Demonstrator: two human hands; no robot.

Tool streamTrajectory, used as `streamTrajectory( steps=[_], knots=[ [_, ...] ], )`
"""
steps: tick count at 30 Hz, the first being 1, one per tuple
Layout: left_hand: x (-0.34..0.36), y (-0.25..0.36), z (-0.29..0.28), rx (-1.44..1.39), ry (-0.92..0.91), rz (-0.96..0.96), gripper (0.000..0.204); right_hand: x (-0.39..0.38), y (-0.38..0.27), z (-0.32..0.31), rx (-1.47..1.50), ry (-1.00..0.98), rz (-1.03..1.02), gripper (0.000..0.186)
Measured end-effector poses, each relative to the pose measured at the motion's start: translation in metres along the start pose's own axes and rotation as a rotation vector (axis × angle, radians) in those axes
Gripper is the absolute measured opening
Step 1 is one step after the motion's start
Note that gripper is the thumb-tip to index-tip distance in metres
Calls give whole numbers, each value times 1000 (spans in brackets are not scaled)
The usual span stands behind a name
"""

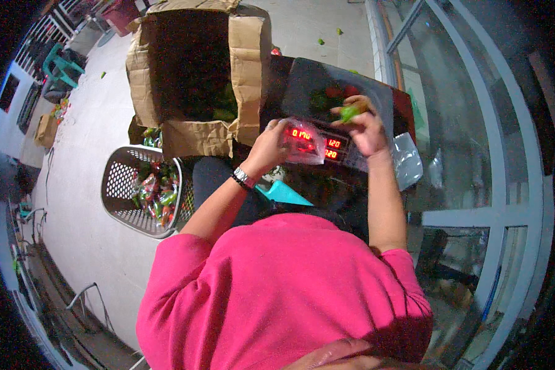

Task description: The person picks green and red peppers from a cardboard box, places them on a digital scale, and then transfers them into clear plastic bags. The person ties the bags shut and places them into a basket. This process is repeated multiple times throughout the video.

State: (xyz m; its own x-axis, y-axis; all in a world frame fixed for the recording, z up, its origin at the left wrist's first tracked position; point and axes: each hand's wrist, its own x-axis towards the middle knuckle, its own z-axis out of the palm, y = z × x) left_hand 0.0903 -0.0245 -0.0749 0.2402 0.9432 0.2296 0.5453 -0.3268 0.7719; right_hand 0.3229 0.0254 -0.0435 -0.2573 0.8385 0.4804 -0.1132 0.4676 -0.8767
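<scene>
Green pepper [353,112], between one and two o'clock from the view's centre, sat pinched in the right hand's [371,134] fingers; the left hand [269,149], at twelve, gripped a clear plastic bag [306,148]. Bagging looked partly done: filled bags [156,196] lay in the basket [118,192] at nine o'clock, while loose produce [335,92] lay on the scale [302,79] at one and, seemingly, inside the paper sack [250,80] at eleven.
</scene>
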Motion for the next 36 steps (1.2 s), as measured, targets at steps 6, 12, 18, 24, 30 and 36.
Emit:
streamTrajectory(
  steps=[6, 12, 18, 24, 30, 36],
  knots=[
    [-9, 29, -1, -134, -13, 16, 46, -27, 25, 72, -780, -333, 15, 27],
    [-20, -36, 43, -453, -52, -73, 34, -33, 14, 87, -1375, -956, 321, 23],
    [-23, 10, -3, -190, -113, -15, 55, 12, 17, 20, -741, -216, 409, 21],
    [-16, 23, -20, -249, -122, -45, 48, 36, 110, -36, -985, 140, 627, 72],
    [-7, 18, -33, -342, -153, -3, 54, 13, 73, -25, -506, 256, 607, 53],
    [-3, 20, -18, -303, -158, 3, 58, -16, -36, 38, 581, -134, 740, 39]
  ],
)
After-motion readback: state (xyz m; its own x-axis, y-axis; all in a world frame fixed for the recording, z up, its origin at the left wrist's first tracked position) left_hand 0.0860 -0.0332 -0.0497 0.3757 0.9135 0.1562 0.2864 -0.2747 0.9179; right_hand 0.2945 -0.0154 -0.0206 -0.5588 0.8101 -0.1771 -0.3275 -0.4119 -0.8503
